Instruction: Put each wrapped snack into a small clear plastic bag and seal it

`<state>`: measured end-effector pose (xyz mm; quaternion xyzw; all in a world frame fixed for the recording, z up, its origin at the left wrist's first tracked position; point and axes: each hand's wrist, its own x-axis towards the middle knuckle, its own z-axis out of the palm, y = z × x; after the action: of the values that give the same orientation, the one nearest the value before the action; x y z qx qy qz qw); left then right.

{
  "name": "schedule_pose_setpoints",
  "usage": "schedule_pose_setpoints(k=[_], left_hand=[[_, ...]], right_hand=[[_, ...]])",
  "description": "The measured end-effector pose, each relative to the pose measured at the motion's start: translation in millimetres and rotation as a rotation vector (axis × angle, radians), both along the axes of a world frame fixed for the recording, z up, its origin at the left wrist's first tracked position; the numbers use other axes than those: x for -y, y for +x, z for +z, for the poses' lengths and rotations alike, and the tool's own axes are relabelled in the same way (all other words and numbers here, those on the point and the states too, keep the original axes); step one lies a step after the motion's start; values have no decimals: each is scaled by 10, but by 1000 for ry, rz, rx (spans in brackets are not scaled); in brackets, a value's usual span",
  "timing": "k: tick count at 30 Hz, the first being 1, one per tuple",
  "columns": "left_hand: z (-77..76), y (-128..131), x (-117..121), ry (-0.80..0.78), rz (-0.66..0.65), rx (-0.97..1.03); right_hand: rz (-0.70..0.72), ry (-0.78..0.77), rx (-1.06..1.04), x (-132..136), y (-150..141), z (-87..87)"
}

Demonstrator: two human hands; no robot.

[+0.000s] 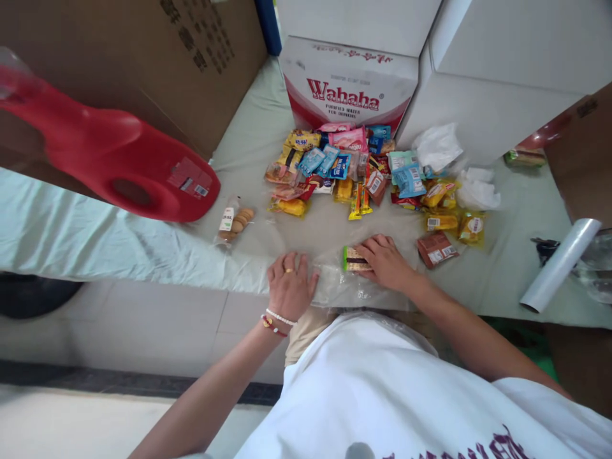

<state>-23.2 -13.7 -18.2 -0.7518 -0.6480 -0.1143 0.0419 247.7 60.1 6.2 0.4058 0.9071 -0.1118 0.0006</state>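
Observation:
My right hand (pixel 386 260) lies over a green-edged snack packet (pixel 354 259) near the table's front edge, its fingers curled on the packet's right part, which they hide. Beneath the packet spreads a clear plastic bag (pixel 337 290). My left hand (pixel 292 280) rests palm down at the bag's left side, fingers stretched out and slightly apart, holding nothing I can see. Farther back is a heap of wrapped snacks (pixel 339 164) in several colours. A brown packet (pixel 436 248) sits to the right of my right hand, and a pack of round biscuits (pixel 242 220) lies to the left.
A large red jug (pixel 119 159) stands at the left before a brown carton (pixel 143 57). Behind the snacks is a Wahaha box (pixel 349 83), beside white boxes (pixel 492 95). White crumpled plastic (pixel 437 146) and a shiny roll (pixel 559 264) are at the right.

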Motion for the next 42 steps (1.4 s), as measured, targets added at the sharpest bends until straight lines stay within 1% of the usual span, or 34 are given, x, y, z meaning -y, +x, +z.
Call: schedule_pose_setpoints(k=[1, 2, 3, 4, 5, 6, 7, 8, 10, 12, 15, 17, 18, 20, 22, 24, 28, 31, 33, 35, 37, 38, 40, 41, 42], left_hand=[[5, 4, 12, 83, -77, -1], [13, 15, 9, 141, -210, -2], [26, 31, -10, 159, -393, -2], [42, 50, -43, 134, -594, -1], [58, 69, -86, 72, -768, 0], [71, 86, -134, -11, -888, 2], [79, 99, -181, -99, -949, 4], [81, 107, -222, -178, -958, 7], [63, 112, -276, -298, -876, 19], [32, 120, -297, -363, -746, 46], [13, 181, -300, -401, -495, 64], [34, 256, -300, -411, -341, 32], [51, 296, -300, -417, -286, 9], [87, 363, -303, -431, -226, -30], [112, 404, -312, -448, -209, -51], [127, 422, -331, -463, -181, -62], [150, 445, -370, -506, -82, -100], [158, 447, -373, -509, -28, -114], [152, 415, -370, -460, -24, -99], [133, 354, -377, -389, -52, -77], [97, 277, -395, -319, -88, -47], [71, 239, -408, -283, -101, -23], [9, 169, -441, -223, -145, 49], [-24, 140, -462, -216, -198, 89], [-55, 115, -488, -229, -278, 123]], right_hand=[[34, -1, 5, -21, 15, -2], [64, -3, 8, -38, 17, -5], [87, -5, 8, -52, 12, -8], [103, -8, 5, -62, 4, -12], [111, -12, -1, -71, -2, -15], [112, -19, -9, -81, -2, -16], [108, -28, -14, -91, 5, -13], [99, -39, -18, -103, 19, -7], [78, -59, -21, -130, 64, 13], [74, -73, -23, -153, 117, 38], [92, -92, -26, -153, 165, 63], [71, -93, -24, -119, 154, 70], [44, -86, -19, -92, 134, 74], [-38, -57, -5, -20, 66, 85], [-116, -27, 8, 62, -25, 97], [-161, -7, 17, 134, -116, 100], [-170, 1, 48, 175, -207, 54], [-166, -5, 50, 135, -162, 18], [-145, 0, 10, 147, -73, 33], [-131, 32, -68, 248, 74, 75], [-93, 58, -168, 454, 275, 106], [-51, 52, -211, 587, 387, 103], [82, -4, -255, 862, 607, 48], [138, -36, -258, 983, 703, 2], [161, -56, -257, 1080, 782, -48]])
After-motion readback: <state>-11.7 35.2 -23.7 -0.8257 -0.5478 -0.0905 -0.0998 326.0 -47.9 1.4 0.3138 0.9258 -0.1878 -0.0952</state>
